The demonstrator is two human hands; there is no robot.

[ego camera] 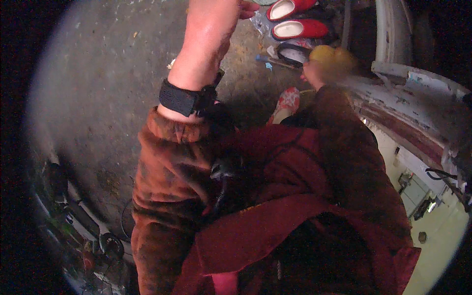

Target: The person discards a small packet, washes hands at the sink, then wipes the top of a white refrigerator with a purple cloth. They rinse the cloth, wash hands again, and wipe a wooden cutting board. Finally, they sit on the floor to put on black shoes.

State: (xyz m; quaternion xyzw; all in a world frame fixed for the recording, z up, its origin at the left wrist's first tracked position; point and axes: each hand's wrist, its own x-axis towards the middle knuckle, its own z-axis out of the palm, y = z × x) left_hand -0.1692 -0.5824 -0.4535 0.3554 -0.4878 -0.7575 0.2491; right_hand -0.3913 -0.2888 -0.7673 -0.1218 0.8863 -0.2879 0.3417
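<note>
My left hand (221, 13) reaches to the top edge, where most of it is cut off. Only a few fingertips show, so what it holds is hidden. A black strap (180, 97) goes around that wrist above an orange-brown sleeve. At the upper right, my right hand (313, 75) has its fingers curled at a blurred yellow object (330, 59) and seems to grip it. Just left of it lies a dark-rimmed, pale-lined shoe (291, 53). A pair of red slippers (304, 29) with pale insoles lies farther up.
Worn concrete floor (110, 73) spreads to the left. A red-and-white patterned shoe (289, 99) shows below my right hand. Along the right runs a worn bench-like edge (405, 125) with peeling paint. Dark, unclear objects (110, 243) stand at lower left.
</note>
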